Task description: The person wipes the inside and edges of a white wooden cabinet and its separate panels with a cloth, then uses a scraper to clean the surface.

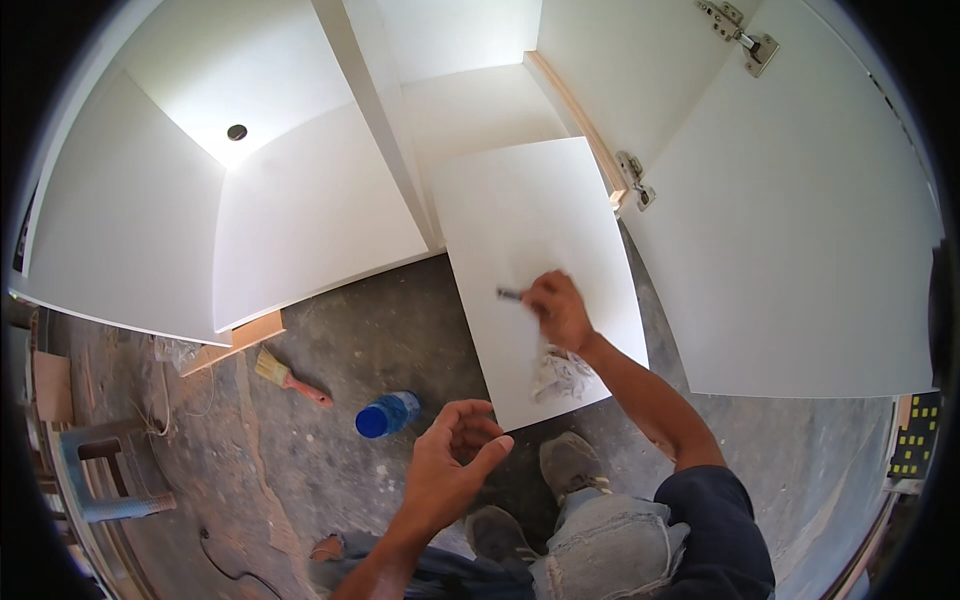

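A white panel (pixel 535 205) rests with its far end in the cabinet opening and its near end out over the floor. My right hand (pixel 560 310) is closed above the middle of it, on a small dark tool (pixel 510 294) whose tip points left; blur hides its exact kind. A crumpled white rag (pixel 562 378) lies on the panel just below that hand. My left hand (pixel 462 452) hovers off the panel's near left corner, its fingers curled loosely apart with nothing in them. Left of it, a bottle (pixel 390 413) with a blue cap is on the floor.
White cabinet compartments (pixel 310 200) stretch across the far side. At the right, a door (pixel 800 240) stands open on metal hinges (pixel 637 182). A paintbrush (pixel 290 378) with a red handle lies on the concrete floor, and a plastic stool (pixel 110 470) stands at the left.
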### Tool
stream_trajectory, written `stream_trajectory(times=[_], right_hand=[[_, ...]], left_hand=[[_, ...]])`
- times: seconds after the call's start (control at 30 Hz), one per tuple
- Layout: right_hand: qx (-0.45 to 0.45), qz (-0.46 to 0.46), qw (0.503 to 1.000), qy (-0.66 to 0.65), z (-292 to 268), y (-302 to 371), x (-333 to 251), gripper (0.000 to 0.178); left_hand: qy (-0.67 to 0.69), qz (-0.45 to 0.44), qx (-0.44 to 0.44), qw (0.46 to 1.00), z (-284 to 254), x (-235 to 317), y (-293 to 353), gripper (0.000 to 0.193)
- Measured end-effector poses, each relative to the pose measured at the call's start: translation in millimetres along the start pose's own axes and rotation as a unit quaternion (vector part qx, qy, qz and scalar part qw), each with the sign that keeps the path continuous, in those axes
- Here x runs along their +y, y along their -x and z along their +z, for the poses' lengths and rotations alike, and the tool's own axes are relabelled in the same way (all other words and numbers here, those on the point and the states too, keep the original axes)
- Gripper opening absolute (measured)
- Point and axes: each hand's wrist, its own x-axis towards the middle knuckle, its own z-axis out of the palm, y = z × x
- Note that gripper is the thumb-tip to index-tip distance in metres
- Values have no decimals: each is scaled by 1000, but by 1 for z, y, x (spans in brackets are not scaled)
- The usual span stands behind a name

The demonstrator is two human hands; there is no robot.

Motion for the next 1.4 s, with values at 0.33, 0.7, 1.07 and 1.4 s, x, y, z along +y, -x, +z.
stream_trajectory(times=[0.33, 0.7, 1.07, 1.4], right_hand=[[32, 37, 999, 20, -4, -1, 9, 27], [-4, 15, 998, 69, 18, -71, 17, 32], [-128, -125, 983, 31, 49, -73, 0, 55], [-126, -75, 988, 43, 48, -126, 8, 42]], left_hand=[[-26, -8, 2, 1000, 7, -8, -12, 42], [-204, 31, 145, 968, -12, -79, -140, 43], [33, 92, 180, 979, 9, -168, -175, 43], [27, 109, 174, 978, 21, -178, -162, 45]])
